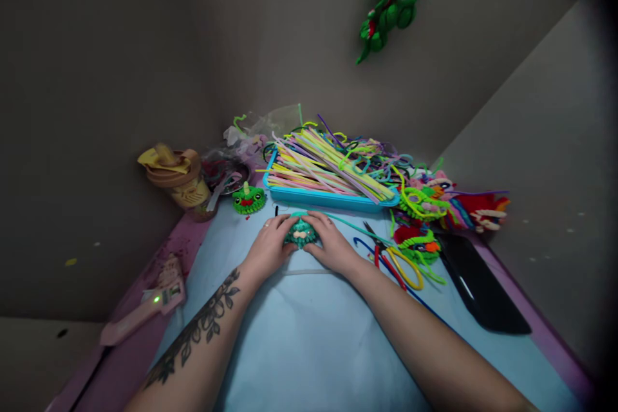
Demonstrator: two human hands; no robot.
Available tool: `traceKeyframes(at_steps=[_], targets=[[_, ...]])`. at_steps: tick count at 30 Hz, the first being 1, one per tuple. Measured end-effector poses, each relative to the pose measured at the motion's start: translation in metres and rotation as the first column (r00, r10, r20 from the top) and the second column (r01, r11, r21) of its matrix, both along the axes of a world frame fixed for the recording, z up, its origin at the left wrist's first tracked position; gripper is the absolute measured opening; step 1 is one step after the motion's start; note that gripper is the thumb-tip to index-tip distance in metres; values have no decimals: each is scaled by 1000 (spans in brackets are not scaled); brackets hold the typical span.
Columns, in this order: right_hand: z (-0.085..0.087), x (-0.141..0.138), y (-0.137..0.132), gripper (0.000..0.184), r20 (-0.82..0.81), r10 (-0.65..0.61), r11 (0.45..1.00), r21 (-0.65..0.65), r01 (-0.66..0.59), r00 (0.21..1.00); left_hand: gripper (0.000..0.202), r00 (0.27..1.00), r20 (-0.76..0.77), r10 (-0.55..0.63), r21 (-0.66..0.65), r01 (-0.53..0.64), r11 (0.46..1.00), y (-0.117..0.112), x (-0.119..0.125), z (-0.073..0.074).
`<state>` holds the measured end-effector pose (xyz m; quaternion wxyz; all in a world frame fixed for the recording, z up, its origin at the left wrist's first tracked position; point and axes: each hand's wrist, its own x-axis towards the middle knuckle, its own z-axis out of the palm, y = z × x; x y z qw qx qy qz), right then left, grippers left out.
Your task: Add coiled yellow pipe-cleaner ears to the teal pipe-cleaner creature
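A small teal figure made of fuzzy pipe cleaners [300,229], with a pale peach patch on its front, is held just above or on the blue table cover, in the middle of the head view. My left hand [270,241] curls round its left side, fingertips on top and thumb low. From the other side my right hand [334,243] grips it in the same way. A teal pipe cleaner [357,228] runs from near my right hand toward the pliers. Just beyond my left hand sits a green pipe-cleaner frog-like head [248,200] with a red mouth.
A blue tray [328,197] heaped with pipe cleaners stands behind. Red-and-yellow-handled pliers [396,264], bright pipe-cleaner figures [418,248] and a black flat object [483,290] lie right. At left are a pink glue gun [145,310] with a green light and a brown cup [181,183].
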<state>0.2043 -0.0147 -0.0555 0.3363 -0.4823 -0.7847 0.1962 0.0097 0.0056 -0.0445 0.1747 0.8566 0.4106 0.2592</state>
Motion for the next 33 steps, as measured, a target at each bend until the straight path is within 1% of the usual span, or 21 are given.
traceKeyframes(at_steps=[6, 9, 13, 16, 22, 26, 29, 33], targets=[[1, -3, 1, 58, 41, -37, 999, -37, 38, 999, 55, 1000, -24, 4, 27, -4, 1000, 1, 1, -3], [2, -3, 1, 59, 41, -32, 999, -29, 33, 999, 54, 1000, -14, 1, 30, 0, 1000, 2, 0, -4], [0, -1, 0, 67, 16, 19, 1000, -2, -19, 1000, 61, 1000, 15, -26, 12, 25, 1000, 2, -1, -4], [-1, -1, 0, 66, 5, 27, 1000, 1, -27, 1000, 64, 999, 26, -24, 5, 24, 1000, 2, -2, -4], [0, -4, 1, 62, -2, 3, 1000, -6, -3, 1000, 55, 1000, 21, -15, 20, 15, 1000, 3, -2, -5], [0, -5, 1, 61, 10, -10, 1000, -18, 10, 1000, 53, 999, 30, -15, 22, 14, 1000, 3, -1, -4], [2, -4, 0, 60, 20, -11, 1000, -25, 12, 1000, 55, 1000, 28, -7, 3, 7, 1000, 2, -1, -3], [6, 0, -4, 70, 11, 12, 1000, 27, -13, 1000, 67, 1000, 16, -13, -35, 13, 999, 2, -6, 2]])
